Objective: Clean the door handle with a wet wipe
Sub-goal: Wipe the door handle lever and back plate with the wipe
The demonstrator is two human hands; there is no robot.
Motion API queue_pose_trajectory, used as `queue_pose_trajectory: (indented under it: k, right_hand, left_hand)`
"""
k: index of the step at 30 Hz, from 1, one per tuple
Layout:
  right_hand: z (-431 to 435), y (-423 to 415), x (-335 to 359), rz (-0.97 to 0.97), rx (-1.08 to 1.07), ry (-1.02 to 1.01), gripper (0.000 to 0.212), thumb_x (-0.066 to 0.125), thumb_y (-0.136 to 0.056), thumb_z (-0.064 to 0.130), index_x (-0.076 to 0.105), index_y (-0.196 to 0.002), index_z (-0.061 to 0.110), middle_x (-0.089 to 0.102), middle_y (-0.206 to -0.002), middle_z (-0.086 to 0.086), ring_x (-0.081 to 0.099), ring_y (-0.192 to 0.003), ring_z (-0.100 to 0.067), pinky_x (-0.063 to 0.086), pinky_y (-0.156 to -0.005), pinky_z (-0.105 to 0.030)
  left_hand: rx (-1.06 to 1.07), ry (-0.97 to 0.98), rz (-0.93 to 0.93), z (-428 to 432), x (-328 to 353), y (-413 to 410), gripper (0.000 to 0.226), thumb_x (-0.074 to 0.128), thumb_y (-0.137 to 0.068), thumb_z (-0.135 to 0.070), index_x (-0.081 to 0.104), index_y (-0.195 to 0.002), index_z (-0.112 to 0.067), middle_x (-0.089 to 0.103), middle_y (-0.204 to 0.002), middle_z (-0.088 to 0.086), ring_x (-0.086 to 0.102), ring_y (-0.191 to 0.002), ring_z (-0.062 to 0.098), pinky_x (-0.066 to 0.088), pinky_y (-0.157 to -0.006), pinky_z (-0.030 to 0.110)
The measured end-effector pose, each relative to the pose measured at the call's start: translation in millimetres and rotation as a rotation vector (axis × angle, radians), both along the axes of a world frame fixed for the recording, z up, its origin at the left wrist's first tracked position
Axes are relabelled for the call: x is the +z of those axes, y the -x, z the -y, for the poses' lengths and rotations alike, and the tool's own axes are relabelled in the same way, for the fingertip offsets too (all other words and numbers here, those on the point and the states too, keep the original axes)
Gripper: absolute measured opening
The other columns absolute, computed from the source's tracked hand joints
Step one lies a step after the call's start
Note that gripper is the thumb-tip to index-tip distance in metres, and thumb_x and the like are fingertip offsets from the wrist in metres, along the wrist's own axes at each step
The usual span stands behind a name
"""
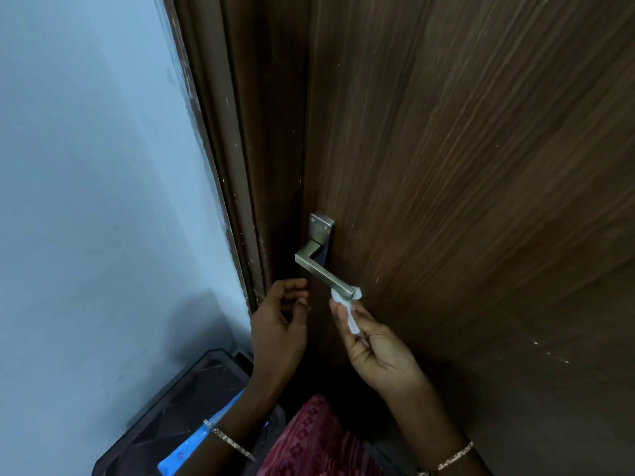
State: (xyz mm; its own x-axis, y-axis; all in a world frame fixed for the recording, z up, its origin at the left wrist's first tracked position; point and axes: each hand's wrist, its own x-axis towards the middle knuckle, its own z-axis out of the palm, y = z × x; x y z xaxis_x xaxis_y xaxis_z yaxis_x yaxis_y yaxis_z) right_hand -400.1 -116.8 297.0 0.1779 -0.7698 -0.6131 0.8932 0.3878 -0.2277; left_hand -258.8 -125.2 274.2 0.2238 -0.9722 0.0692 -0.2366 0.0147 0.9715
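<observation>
One step live, wiping: right hand (374, 352) pinches crumpled white wet wipe (351, 319) at tip of brushed-steel lever door handle (321, 272); left hand (278, 324) empty, relaxed. Next, probably: sweep toward pivot.

One door handle (321, 269), one wet wipe (345, 305), two hands (280, 324) (374, 345), two bracelets (228, 439) (453, 455)

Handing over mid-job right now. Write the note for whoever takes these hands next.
Left hand: fingers loosely curled, holds nothing, hovers just left of the door handle without touching it.
Right hand: pinches the wet wipe from below.
Wet wipe: bunched and wrapped round the free tip of the lever. The door sits shut in its frame.
Done: wipe is in hand and on the handle's end. How much has already been wiped cannot be told.
Left: probably run the wipe along the lever to the corner, then over the backplate.
</observation>
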Motion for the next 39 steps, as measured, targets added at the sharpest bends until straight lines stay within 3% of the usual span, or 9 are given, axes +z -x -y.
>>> queue_pose_trajectory:
  k: [6, 11, 15, 17, 20, 25, 30, 36, 39]
  right_hand:
    - [-2.8, -23.2, -8.9, -0.314, 0.116, 0.042, 0.02, 0.057, -0.095, -0.006, 0.075, -0.102, -0.001, 0.079, -0.102, -0.018, 0.077, -0.09, -0.021, 0.064, -0.075, -0.024]
    - [-5.8, -17.4, 2.8, -0.459, 0.301, 0.097, 0.02, 0.061, -0.097, 0.006, 0.075, -0.111, 0.01, 0.079, -0.108, -0.014, 0.079, -0.094, -0.021, 0.063, -0.073, -0.028]
    - [-10.9, -0.4, 13.4, -0.64, 0.353, 0.114, 0.02, 0.063, -0.096, 0.007, 0.078, -0.107, 0.014, 0.08, -0.107, -0.007, 0.076, -0.1, -0.02, 0.059, -0.077, -0.03]
    - [-14.3, 7.3, 14.7, -0.715, 0.33, 0.081, 0.018, 0.063, -0.095, 0.006, 0.079, -0.103, 0.012, 0.081, -0.104, -0.008, 0.075, -0.098, -0.02, 0.059, -0.077, -0.03]
    - [-20.2, 11.0, 14.3, -0.766, 0.348, 0.045, 0.018, 0.063, -0.095, 0.006, 0.079, -0.099, 0.012, 0.081, -0.098, -0.008, 0.075, -0.092, -0.019, 0.058, -0.081, -0.031]
    - [-24.0, 10.8, 12.1, -0.797, 0.388, 0.069, 0.017, 0.065, -0.095, 0.009, 0.08, -0.099, 0.014, 0.081, -0.097, -0.007, 0.076, -0.089, -0.015, 0.057, -0.081, -0.03]
    - [-20.8, 12.1, 11.9, -0.811, 0.347, 0.074, 0.017, 0.065, -0.095, 0.008, 0.079, -0.101, 0.013, 0.081, -0.097, -0.009, 0.075, -0.088, -0.016, 0.057, -0.079, -0.028]
    - [-8.7, 5.9, 19.3, -1.063, 0.276, 0.249, 0.022, 0.067, -0.095, 0.011, 0.072, -0.107, 0.03, 0.08, -0.098, 0.008, 0.075, -0.093, -0.008, 0.058, -0.076, -0.022]
    - [-5.6, 3.6, 21.9, -1.202, 0.278, 0.356, 0.026, 0.066, -0.095, 0.01, 0.075, -0.097, 0.035, 0.08, -0.096, 0.013, 0.074, -0.094, -0.002, 0.057, -0.082, -0.024]
  left_hand:
    - [-0.228, -0.099, 0.048, -6.1, 2.7, -0.8, 0.023, 0.071, -0.088, -0.028, 0.07, -0.111, -0.029, 0.073, -0.103, -0.014, 0.067, -0.092, -0.006, 0.053, -0.079, 0.012]
    - [-0.131, -0.074, 0.101, -4.1, 7.8, -22.2, 0.024, 0.079, -0.081, -0.024, 0.077, -0.105, -0.028, 0.077, -0.092, -0.012, 0.073, -0.081, 0.003, 0.062, -0.075, 0.033]
    - [0.072, 0.147, 0.196, 9.5, 27.6, -25.1, 0.025, 0.077, -0.083, -0.025, 0.071, -0.106, -0.033, 0.077, -0.094, -0.011, 0.069, -0.079, -0.009, 0.053, -0.069, 0.01]
    - [0.132, 0.284, 0.167, 23.6, 44.5, -21.2, 0.024, 0.073, -0.088, -0.027, 0.063, -0.11, -0.029, 0.074, -0.1, -0.013, 0.07, -0.086, -0.005, 0.055, -0.073, 0.015]
    - [0.157, 0.468, 0.287, 49.9, 64.3, -9.9, 0.02, 0.069, -0.091, -0.025, 0.064, -0.11, -0.022, 0.072, -0.104, -0.012, 0.068, -0.09, -0.003, 0.049, -0.076, 0.006]
    - [0.117, 0.548, 0.463, 80.0, 62.3, 5.3, 0.017, 0.066, -0.091, -0.006, 0.073, -0.107, -0.007, 0.069, -0.109, 0.005, 0.064, -0.099, 0.011, 0.042, -0.087, 0.006]
    - [0.146, 0.468, 0.491, 83.3, 53.6, 7.4, 0.022, 0.06, -0.093, -0.004, 0.071, -0.111, -0.007, 0.072, -0.106, 0.008, 0.067, -0.092, 0.018, 0.042, -0.081, 0.012]
    - [0.165, 0.275, 0.579, 78.9, 50.7, 9.5, 0.022, 0.063, -0.09, -0.005, 0.072, -0.109, -0.011, 0.075, -0.096, 0.008, 0.071, -0.079, 0.023, 0.048, -0.066, 0.021]
    - [0.123, 0.131, 0.522, 77.7, 43.4, 4.3, 0.02, 0.057, -0.096, -0.014, 0.073, -0.107, -0.015, 0.076, -0.088, 0.006, 0.061, -0.059, 0.012, 0.036, -0.052, 0.011]
